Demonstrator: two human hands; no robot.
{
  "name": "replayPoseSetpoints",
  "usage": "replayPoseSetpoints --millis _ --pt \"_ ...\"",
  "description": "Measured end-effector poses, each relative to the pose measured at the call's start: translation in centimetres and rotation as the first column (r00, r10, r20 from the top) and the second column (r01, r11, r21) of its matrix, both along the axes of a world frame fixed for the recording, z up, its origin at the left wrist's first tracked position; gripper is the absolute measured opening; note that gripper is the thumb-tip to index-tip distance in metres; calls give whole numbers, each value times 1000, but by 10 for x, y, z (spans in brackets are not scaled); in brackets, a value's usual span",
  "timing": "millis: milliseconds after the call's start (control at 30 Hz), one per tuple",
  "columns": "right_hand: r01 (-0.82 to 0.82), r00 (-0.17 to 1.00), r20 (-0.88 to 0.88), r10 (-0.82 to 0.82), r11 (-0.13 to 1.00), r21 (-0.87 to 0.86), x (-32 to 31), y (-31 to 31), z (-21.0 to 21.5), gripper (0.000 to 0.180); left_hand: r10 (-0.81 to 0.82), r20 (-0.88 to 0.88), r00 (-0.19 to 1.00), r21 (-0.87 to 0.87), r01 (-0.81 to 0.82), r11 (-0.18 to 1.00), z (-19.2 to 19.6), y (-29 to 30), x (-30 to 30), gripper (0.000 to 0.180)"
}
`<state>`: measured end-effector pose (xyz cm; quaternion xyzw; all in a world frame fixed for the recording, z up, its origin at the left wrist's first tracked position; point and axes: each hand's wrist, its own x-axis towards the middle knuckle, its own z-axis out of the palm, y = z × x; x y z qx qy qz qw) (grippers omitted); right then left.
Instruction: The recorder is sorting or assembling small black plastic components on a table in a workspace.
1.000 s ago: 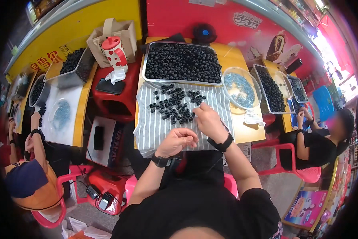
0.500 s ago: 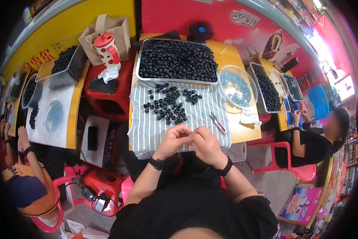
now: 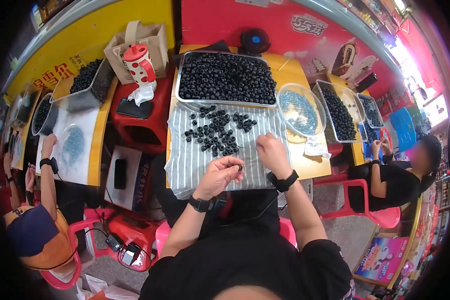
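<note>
one head-worn fisheye view looks steeply down, close over the grey striped cloth (image 3: 205, 160) on the yellow wooden table (image 3: 305, 165).

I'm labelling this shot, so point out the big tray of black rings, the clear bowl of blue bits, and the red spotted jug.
Tray (image 3: 176, 75), head view, on its left metal rim.
Bowl (image 3: 321, 107), head view, on its clear right rim.
Jug (image 3: 136, 65), head view, on its spotted body.
</note>
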<state>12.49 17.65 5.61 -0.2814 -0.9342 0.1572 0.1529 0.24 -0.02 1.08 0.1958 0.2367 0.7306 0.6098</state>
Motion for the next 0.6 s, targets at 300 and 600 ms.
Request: replayPoseSetpoints --millis 300,600 --pt "-104 967 -253 29 952 -288 8 -9 1 7 6 -11 1000 -7 -6 1000 1 -2 0 20" --pt "-136 921 -296 -254 502 -854 21 -7 -3 14 48 3 999 -25 -48 999 2 0 2 21"
